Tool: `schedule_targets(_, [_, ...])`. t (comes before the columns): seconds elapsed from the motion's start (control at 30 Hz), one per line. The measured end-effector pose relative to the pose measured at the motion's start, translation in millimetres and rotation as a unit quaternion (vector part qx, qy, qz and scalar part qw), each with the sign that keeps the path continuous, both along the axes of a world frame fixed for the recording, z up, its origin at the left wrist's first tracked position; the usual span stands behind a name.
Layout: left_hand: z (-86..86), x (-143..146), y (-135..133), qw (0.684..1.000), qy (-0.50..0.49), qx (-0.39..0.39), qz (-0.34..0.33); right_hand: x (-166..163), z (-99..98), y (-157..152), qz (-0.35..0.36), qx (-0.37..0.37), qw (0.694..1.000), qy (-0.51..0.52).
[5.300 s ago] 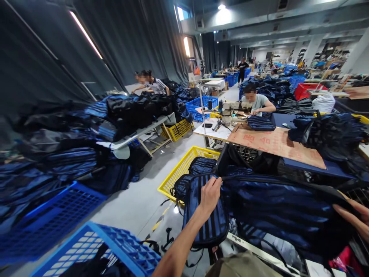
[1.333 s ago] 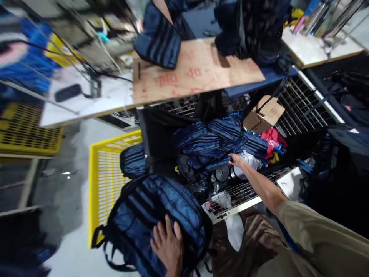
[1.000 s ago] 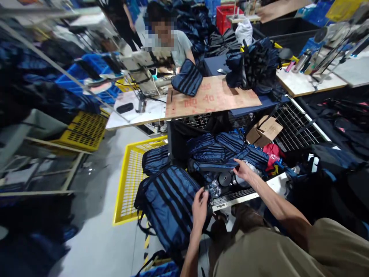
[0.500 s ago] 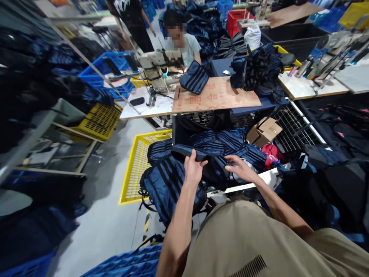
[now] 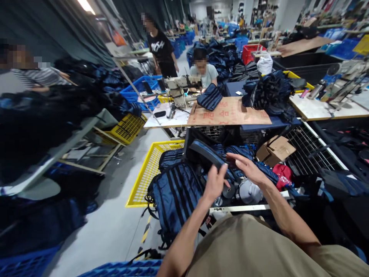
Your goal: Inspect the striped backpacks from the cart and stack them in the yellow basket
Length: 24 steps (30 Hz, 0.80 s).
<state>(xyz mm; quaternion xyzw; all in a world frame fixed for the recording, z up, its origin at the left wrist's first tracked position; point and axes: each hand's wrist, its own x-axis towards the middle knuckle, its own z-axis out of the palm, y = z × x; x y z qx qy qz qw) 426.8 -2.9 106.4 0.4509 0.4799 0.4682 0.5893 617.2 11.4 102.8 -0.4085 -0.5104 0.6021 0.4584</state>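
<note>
A dark blue and black bag piece point(image 5: 206, 154) with a long strip-like edge is tilted in front of me. My left hand point(image 5: 215, 184) is closed at its near end, thumb over the strip, the other fingers partly hidden. Just right of it, my right hand point(image 5: 249, 169) has its fingers stretched out at the piece's right side; I cannot tell whether they touch it. Below the hands lie a grey roll point(image 5: 229, 191) and a pale grey bundle point(image 5: 250, 191). To the left, a blue backpack point(image 5: 177, 196) with black stripes leans by a yellow crate point(image 5: 140, 181).
Across from me a person point(image 5: 206, 73) sits at a sewing machine point(image 5: 180, 90) on a table with a cardboard sheet point(image 5: 230, 111). Another person point(image 5: 161, 50) stands behind. A cardboard box point(image 5: 275, 150) and a red bundle point(image 5: 282, 176) lie right. A blue crate point(image 5: 121, 269) is at the bottom.
The view has tilted up, bringing more of the room and a person at the left into sight. Both hands are closer together, and the bag piece has turned, uncovering the grey roll below.
</note>
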Motion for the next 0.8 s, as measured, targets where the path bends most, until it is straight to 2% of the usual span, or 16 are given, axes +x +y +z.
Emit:
schedule_targets(0.1, [-30.5,21,-29,0.991,0.079,0.03,-0.101,-9,8.3,7,0.002,0.002,0.998,-0.069])
schedule_targets(0.17, [-47.7,26,-44,0.985,0.109,0.047,-0.129,-22,1.1,5,-0.047,0.014,0.988,-0.149])
schedule_targets(0.27, [-65.0,16,-56,0.974,0.136,0.028,-0.181,-34,-18.8,-6,-0.108,0.034,0.969,-0.218])
schedule_targets(0.33, [-72.7,0,-56,0.97,0.103,0.005,-0.221,-32,-31.3,-16,-0.096,0.042,0.969,-0.222])
schedule_targets(0.37, [-76.1,-10,-54,0.974,0.065,-0.013,-0.216,-28,-36.2,-20,-0.08,0.045,0.97,-0.224])
schedule_targets(0.4, [-79.4,-20,-50,0.982,0.017,-0.038,-0.185,-24,-39.9,-25,-0.068,0.047,0.97,-0.227])
schedule_targets(0.47, [-85.8,-38,-37,0.987,-0.096,-0.112,-0.062,-17,-43.8,-34,-0.047,0.052,0.969,-0.239])
schedule_targets(0.57, [-93.8,-61,-10,0.938,-0.243,-0.22,0.111,-13,-43.1,-49,-0.02,0.075,0.963,-0.257])
schedule_targets(0.67, [-97.5,-77,10,0.907,-0.29,-0.252,0.173,-17,-42.2,-65,0.013,0.134,0.954,-0.268])
schedule_targets(0.8, [-98.1,-88,18,0.916,-0.273,-0.227,0.184,-17,-54.4,-80,0.037,0.204,0.942,-0.266])
